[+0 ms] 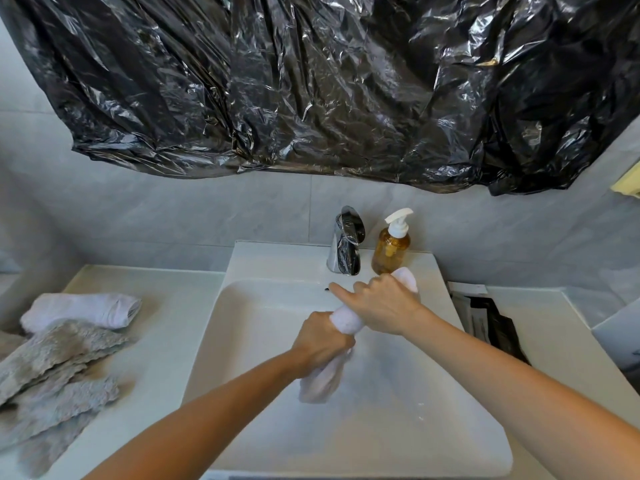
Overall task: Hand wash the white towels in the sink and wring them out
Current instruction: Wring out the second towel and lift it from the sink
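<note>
A white towel (346,320) is rolled into a tight rope above the white sink (398,410). My left hand (320,342) grips its lower part, and the loose end hangs below the fist into the basin. My right hand (381,303) grips the upper part, with the index finger pointing out to the left; the towel's top end sticks out past it near the soap bottle. A second white towel (83,308) lies rolled up on the counter at the left.
A chrome faucet (346,244) and an amber pump soap bottle (393,244) stand at the sink's back edge. Grey fluffy cloths (55,372) lie on the left counter. Black plastic sheeting (311,81) covers the wall above. A dark item (491,323) lies right of the sink.
</note>
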Demonstrator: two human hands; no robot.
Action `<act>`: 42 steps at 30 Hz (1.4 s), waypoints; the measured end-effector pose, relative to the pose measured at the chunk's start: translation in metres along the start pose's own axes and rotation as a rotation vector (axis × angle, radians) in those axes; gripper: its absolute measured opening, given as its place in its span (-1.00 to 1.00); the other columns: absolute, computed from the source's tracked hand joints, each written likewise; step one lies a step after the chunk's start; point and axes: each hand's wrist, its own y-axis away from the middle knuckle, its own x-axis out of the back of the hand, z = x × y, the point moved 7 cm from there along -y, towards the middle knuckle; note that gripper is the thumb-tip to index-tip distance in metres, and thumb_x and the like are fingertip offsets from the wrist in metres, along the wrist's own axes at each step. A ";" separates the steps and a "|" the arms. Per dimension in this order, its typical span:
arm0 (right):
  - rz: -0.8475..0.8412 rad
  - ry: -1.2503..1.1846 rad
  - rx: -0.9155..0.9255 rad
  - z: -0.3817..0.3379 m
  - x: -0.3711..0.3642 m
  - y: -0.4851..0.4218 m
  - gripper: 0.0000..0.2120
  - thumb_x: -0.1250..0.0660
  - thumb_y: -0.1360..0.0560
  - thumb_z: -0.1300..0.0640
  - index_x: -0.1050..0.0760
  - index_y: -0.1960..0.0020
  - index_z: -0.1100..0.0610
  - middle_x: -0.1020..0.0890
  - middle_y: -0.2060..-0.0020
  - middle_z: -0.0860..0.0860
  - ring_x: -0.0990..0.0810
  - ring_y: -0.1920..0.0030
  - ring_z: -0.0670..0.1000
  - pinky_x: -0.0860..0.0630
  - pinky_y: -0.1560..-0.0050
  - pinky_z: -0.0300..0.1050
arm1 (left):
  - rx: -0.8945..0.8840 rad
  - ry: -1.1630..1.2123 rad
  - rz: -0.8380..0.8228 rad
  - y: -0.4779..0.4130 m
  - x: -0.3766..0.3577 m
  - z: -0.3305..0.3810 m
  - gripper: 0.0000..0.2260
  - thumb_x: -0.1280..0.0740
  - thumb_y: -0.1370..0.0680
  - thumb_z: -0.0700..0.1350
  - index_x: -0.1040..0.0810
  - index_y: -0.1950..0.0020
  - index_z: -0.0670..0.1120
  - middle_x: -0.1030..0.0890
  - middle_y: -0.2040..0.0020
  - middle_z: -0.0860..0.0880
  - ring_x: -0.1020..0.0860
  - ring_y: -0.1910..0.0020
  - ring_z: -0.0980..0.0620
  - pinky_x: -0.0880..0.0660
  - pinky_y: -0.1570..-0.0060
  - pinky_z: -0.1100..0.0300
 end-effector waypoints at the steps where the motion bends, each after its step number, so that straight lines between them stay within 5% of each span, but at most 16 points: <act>1: 0.017 0.007 0.024 0.001 -0.002 -0.001 -0.35 -0.39 -0.37 0.21 -0.29 -0.42 0.07 -0.62 0.20 0.10 -0.65 0.29 0.15 -0.25 0.38 -0.13 | 0.051 0.039 -0.041 0.000 -0.003 0.000 -0.79 -0.36 -0.15 -0.12 -0.53 0.28 -0.19 -0.58 0.33 -0.06 -0.50 0.36 -0.02 -0.46 0.33 0.09; 6: 0.096 0.008 0.019 0.013 -0.016 0.004 -0.48 -0.41 -0.10 0.27 -0.44 -0.04 0.11 -0.51 0.46 0.02 -0.47 0.59 0.08 -0.29 0.55 -0.19 | 0.148 0.099 -0.175 0.002 -0.008 0.009 -0.91 -0.40 -0.32 -0.25 -0.52 0.24 -0.17 -0.58 0.31 -0.07 -0.52 0.33 -0.01 -0.43 0.32 0.23; 11: 0.491 -0.161 -0.267 0.022 -0.016 0.033 -0.85 -0.36 -0.28 0.25 -0.54 0.17 0.07 -0.53 0.35 -0.03 -0.52 0.37 0.08 -0.42 0.37 -0.09 | 0.116 0.109 -0.267 0.007 0.003 0.028 -0.76 -0.38 -0.16 -0.12 -0.52 0.21 -0.12 -0.56 0.36 0.00 -0.51 0.35 0.03 -0.40 0.34 0.26; 13: 0.554 -0.285 -0.441 0.033 -0.019 0.045 -0.75 -0.42 -0.20 0.25 -0.57 0.14 0.06 -0.58 0.28 -0.04 -0.56 0.28 0.09 -0.44 0.29 -0.09 | 0.184 0.192 -0.304 0.013 0.002 0.030 -0.75 -0.39 -0.17 -0.12 -0.54 0.19 -0.15 -0.56 0.36 -0.05 -0.53 0.35 0.00 -0.42 0.27 0.24; 15: 0.521 -0.430 -0.667 0.045 -0.024 0.057 -0.59 -0.46 -0.13 0.29 -0.59 0.04 0.05 -0.62 0.15 -0.02 -0.58 0.18 0.12 -0.44 0.26 -0.11 | 0.278 0.344 -0.403 0.024 -0.005 0.033 -0.88 -0.38 -0.29 -0.13 -0.51 0.32 -0.17 -0.50 0.45 -0.06 -0.49 0.47 0.02 -0.40 0.35 0.27; 18: 0.518 -0.738 -0.915 0.054 -0.035 0.072 -0.58 -0.45 -0.24 0.32 -0.56 -0.06 0.04 -0.63 0.07 0.00 -0.59 0.13 0.15 -0.43 0.30 -0.10 | 0.323 0.566 -0.481 0.030 -0.007 0.041 -0.80 -0.32 -0.42 -0.22 -0.46 0.42 -0.17 -0.42 0.46 -0.08 -0.41 0.58 0.03 -0.39 0.50 0.31; 22: 0.518 -1.146 -0.997 0.047 -0.043 0.071 -0.61 -0.37 -0.28 0.41 -0.50 -0.03 0.09 -0.62 0.19 -0.01 -0.60 0.14 0.09 -0.50 0.28 -0.06 | 0.277 0.706 -0.500 0.033 -0.004 0.050 -0.87 -0.35 -0.35 -0.16 -0.49 0.21 -0.21 -0.48 0.39 -0.06 -0.45 0.52 0.07 -0.44 0.48 0.29; 25: 0.369 -1.149 -0.966 0.048 -0.043 0.073 -0.66 -0.48 -0.31 0.26 -0.46 0.01 0.02 -0.62 0.22 -0.04 -0.58 0.19 0.05 -0.48 0.31 -0.08 | 0.201 0.579 -0.513 0.034 0.008 0.049 -0.81 -0.37 -0.48 -0.08 -0.56 0.00 -0.18 -0.65 0.15 -0.08 -0.58 0.31 0.02 -0.54 0.27 0.17; 27: 0.203 -1.079 -0.955 0.052 -0.046 0.074 -0.71 -0.49 -0.32 0.13 -0.49 0.02 0.02 -0.64 0.22 0.00 -0.58 0.19 0.09 -0.52 0.25 -0.03 | 0.072 0.342 -0.369 0.027 0.032 0.047 -0.66 -0.49 -0.42 -0.07 -0.54 -0.14 -0.12 -0.65 -0.10 -0.15 -0.65 0.08 -0.09 -0.60 0.07 0.04; 33: -0.092 -1.324 -0.920 0.047 -0.047 0.062 -0.61 -0.50 -0.19 0.11 -0.61 -0.01 0.11 -0.67 0.12 0.02 -0.63 0.02 0.06 -0.57 -0.01 -0.01 | -0.387 -0.575 0.081 0.023 0.060 0.066 -0.45 -0.43 -0.42 -0.15 -0.37 -0.38 0.07 -0.57 -0.19 0.02 -0.54 -0.12 -0.05 -0.48 -0.08 0.10; 36: -0.178 -1.597 -0.808 0.032 -0.029 0.051 -0.71 -0.49 -0.25 0.25 -0.58 0.06 0.06 -0.64 0.22 -0.06 -0.59 0.19 -0.07 -0.51 0.17 -0.21 | -0.622 -0.656 0.329 0.042 0.041 0.066 -0.25 -0.47 -0.35 -0.18 -0.24 -0.47 0.10 -0.49 -0.30 0.00 -0.43 -0.29 -0.03 -0.37 -0.32 -0.12; 39: -0.353 -1.818 -0.765 0.018 -0.014 0.046 -0.85 -0.43 -0.20 0.19 -0.54 0.25 0.10 -0.55 0.39 0.01 -0.50 0.46 -0.12 -0.40 0.37 -0.23 | -0.938 -0.794 0.674 0.064 0.030 0.065 -0.24 -0.49 -0.31 -0.33 -0.30 -0.42 0.08 -0.35 -0.39 -0.12 -0.35 -0.38 -0.14 -0.29 -0.36 -0.27; 42: -0.599 -1.914 -0.557 0.000 0.002 0.045 -0.70 -0.44 -0.32 0.23 -0.52 -0.04 0.20 -0.59 0.21 0.05 -0.56 0.29 -0.10 -0.50 0.33 -0.28 | -1.143 -0.656 0.886 0.076 0.037 0.076 -0.41 -0.45 -0.37 -0.35 -0.41 -0.31 0.06 -0.39 -0.31 -0.12 -0.43 -0.26 -0.17 -0.41 -0.21 -0.20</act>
